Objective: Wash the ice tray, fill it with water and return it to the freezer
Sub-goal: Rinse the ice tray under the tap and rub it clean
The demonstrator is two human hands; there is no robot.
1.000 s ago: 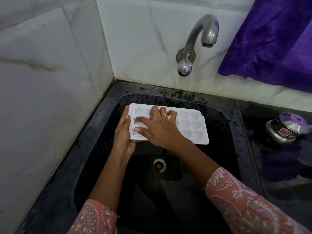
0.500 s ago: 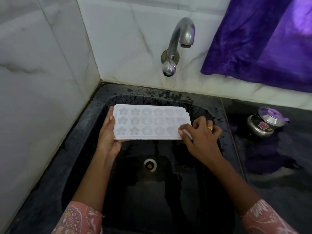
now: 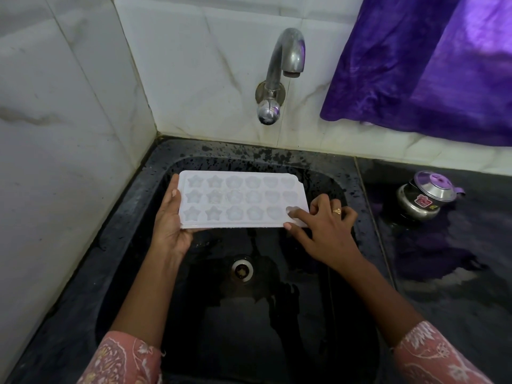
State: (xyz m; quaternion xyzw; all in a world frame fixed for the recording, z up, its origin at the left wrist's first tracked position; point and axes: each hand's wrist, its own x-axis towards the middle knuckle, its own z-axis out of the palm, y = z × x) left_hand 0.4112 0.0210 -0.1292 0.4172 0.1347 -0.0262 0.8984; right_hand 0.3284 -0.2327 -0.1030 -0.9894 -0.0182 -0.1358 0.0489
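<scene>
Currently: tray held level over the basin

Near side: left hand cups the white plastic ice tray by its left end. The right hand pinches its near right corner, forefinger in a mould, probably rubbing it clean. The tray hangs over the far end of the black stone sink, below the steel tap, which is not running.

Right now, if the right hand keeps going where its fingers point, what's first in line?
The ice tray: the right hand touches its near corner, fingers aimed along it; beyond, probably the left hand.

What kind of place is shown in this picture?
Probably a home kitchen: a black speckled stone sink under a curved metal tap, white marbled wall tiles, and a small steel pot with a purple lid.
</scene>
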